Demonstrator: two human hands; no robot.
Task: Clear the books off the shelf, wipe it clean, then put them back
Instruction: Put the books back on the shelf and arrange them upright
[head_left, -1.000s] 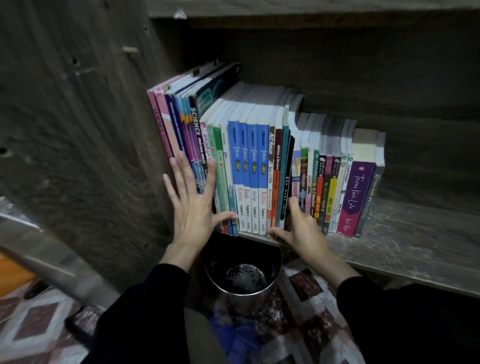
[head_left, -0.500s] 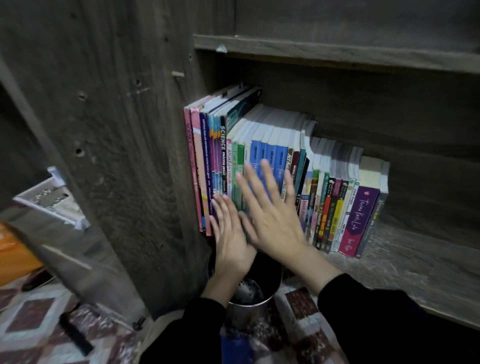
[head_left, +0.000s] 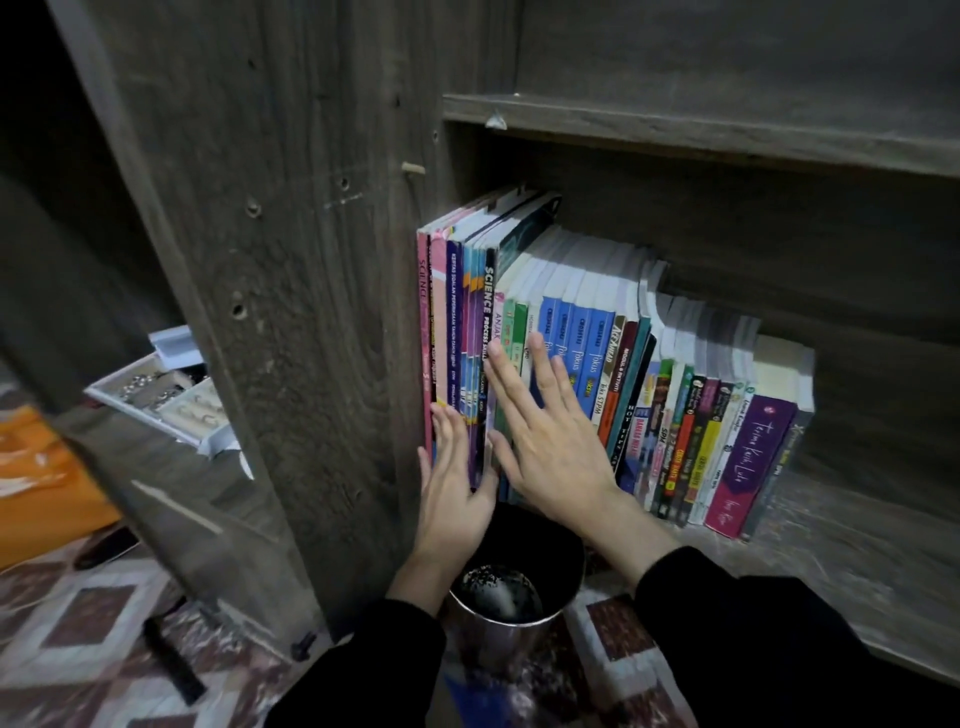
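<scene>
Books (head_left: 597, 364) stood upright in one row on the shelf (head_left: 841, 551), spines out, packed against the left panel (head_left: 311, 312). Tall ones were at the left end, with blue and green ones next and shorter ones running out to a purple spine near the right end.

Left hand (head_left: 457, 488): palm flat on the lower spines of the tall pink and purple books beside the panel. Fingers were straight and together, pointing up, with the thumb out to the right. Nothing was gripped.

Right hand (head_left: 550, 447): just beside the left hand and higher, palm laid over the green and blue spines. Fingers were straight and spread, angled up and left, with the thumb low toward the left hand. Nothing was gripped; whether the whole palm touched the spines could not be told.

Both forearms rose from the bottom edge in black sleeves (head_left: 753, 623).

A metal can (head_left: 514, 618) stood on the patterned floor (head_left: 93, 623) below the hands, in front of the shelf edge. A white tray (head_left: 161, 400) lay left of the panel.
</scene>
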